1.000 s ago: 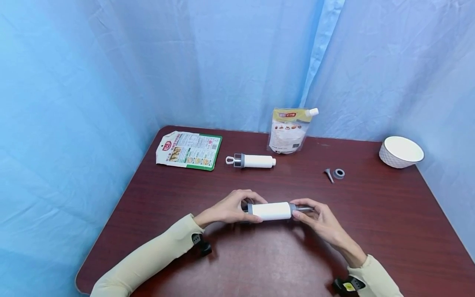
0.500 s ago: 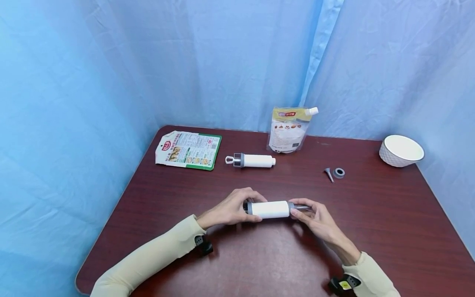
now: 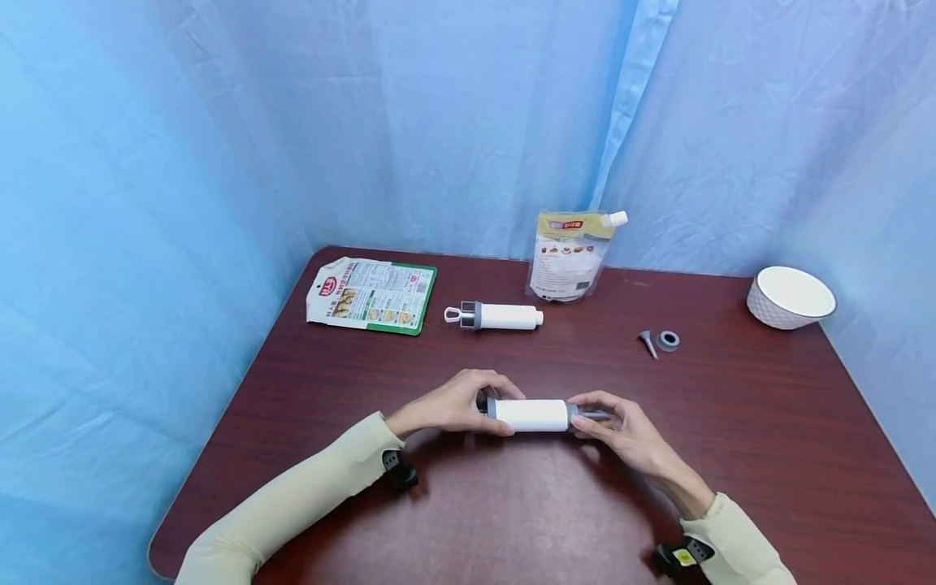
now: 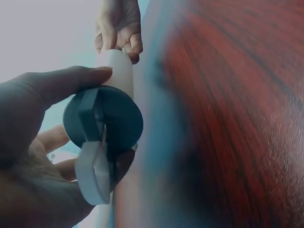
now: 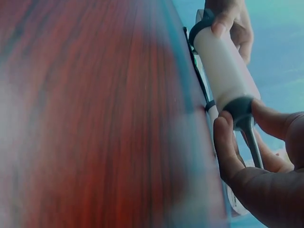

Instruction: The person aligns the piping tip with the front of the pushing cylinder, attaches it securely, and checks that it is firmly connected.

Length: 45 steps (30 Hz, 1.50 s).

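A piping syringe with a white barrel lies level between both hands, low over the table. My left hand grips its plunger end, thumb and fingers around the grey end cap; the white pull handle sticks out toward that wrist. At the other end, my right hand pinches the grey nozzle cap between thumb and fingers. From that cap a slim grey nozzle points into the right palm. The cap sits against the barrel's end.
Behind the hands lies a second piping syringe. A flat printed packet is at left, and a spouted pouch stands at the back. To the right are a loose grey nozzle, a grey ring and a white bowl.
Both hands keep their hold and stay nearly in place. The right fingers have shifted slightly on the nozzle cap, and the syringe's tilt has levelled a little.
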Tool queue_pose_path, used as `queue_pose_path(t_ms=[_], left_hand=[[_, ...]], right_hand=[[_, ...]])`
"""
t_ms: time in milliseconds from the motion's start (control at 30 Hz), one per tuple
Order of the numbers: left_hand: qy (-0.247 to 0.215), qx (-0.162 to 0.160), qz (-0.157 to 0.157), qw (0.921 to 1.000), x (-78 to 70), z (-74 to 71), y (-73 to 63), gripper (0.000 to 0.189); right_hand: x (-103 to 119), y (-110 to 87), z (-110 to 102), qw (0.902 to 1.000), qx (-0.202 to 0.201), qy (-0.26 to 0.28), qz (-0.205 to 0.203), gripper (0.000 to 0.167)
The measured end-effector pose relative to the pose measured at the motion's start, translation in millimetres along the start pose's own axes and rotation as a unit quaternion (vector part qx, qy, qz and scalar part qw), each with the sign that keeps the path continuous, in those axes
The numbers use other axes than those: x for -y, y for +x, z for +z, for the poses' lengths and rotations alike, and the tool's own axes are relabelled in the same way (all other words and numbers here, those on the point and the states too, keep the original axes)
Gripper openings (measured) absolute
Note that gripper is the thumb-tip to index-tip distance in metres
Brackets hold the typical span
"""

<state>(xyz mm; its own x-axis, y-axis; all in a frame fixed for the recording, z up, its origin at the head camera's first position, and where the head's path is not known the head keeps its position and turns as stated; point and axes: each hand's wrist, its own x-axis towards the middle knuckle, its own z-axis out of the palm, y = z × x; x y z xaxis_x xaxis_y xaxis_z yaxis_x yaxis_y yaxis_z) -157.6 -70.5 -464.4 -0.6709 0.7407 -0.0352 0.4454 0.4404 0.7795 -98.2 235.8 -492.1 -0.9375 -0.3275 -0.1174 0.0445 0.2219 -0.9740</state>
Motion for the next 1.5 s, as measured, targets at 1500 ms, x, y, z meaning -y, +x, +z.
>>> queue_pose_path(t_ms=[1500], left_hand=[[0.024, 0.088, 0.011, 0.9958, -15.9, -19.6, 48.4, 0.046]], right_hand=[[5.6, -1.5, -45.3, 0.9723, 0.013, -0.229, -0.043, 0.023]])
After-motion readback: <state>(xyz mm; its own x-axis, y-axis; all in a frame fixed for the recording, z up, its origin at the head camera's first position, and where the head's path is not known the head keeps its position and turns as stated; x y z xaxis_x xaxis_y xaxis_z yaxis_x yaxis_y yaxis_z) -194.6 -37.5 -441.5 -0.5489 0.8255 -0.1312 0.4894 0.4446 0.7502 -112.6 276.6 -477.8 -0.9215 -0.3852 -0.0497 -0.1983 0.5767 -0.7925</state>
